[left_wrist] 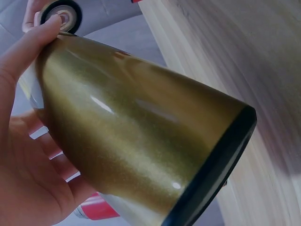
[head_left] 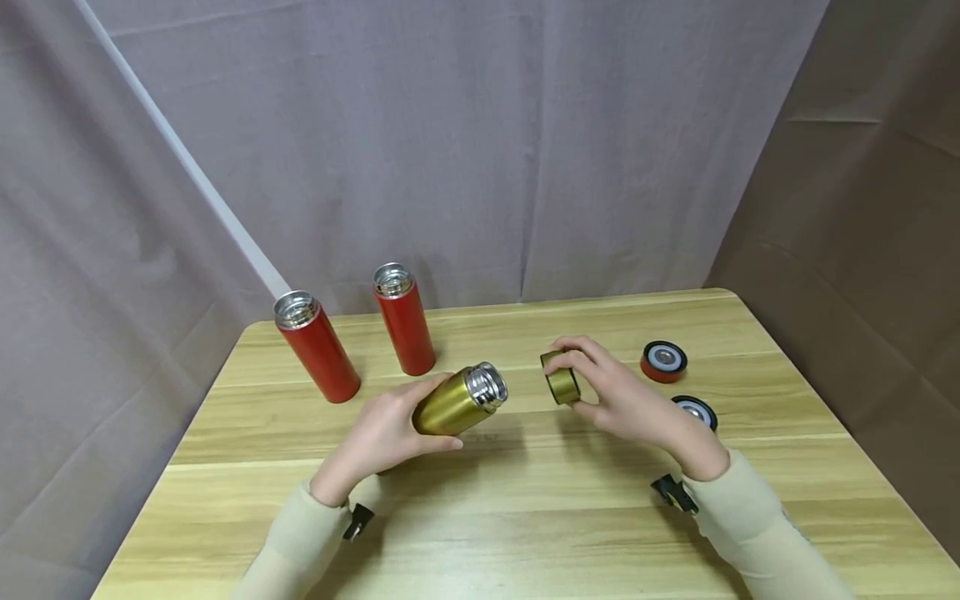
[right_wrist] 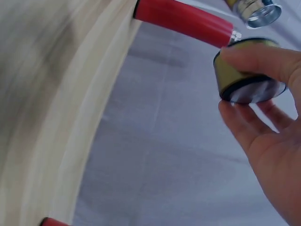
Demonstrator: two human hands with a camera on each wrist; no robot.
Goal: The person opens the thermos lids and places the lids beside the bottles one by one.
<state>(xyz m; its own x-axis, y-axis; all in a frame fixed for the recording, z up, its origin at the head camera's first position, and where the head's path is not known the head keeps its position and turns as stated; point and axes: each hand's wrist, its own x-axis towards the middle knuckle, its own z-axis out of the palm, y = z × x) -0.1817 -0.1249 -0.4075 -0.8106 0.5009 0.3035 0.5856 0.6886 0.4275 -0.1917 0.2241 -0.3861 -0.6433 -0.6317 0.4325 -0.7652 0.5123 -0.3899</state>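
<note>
My left hand (head_left: 386,429) grips a gold thermos bottle (head_left: 450,406) round its body, tilted with its bare steel mouth pointing right and up. In the left wrist view the bottle (left_wrist: 131,117) fills the middle, its dark base toward the lower right. A gold lid (head_left: 562,385) is pinched between the thumb and fingers of my right hand (head_left: 622,400), a short gap to the right of the bottle's mouth. The right wrist view shows the lid (right_wrist: 228,75) with black edging, the thumb across its side and the fingertips beneath.
Two lidless red thermos bottles, one at the far left (head_left: 322,354) and one beside it (head_left: 408,329), stand upright. Two lids lie inside up at the right: a red one (head_left: 664,362) and another (head_left: 696,412) partly behind my right wrist. Grey curtain (head_left: 450,167) hangs behind the wooden table (head_left: 525,533).
</note>
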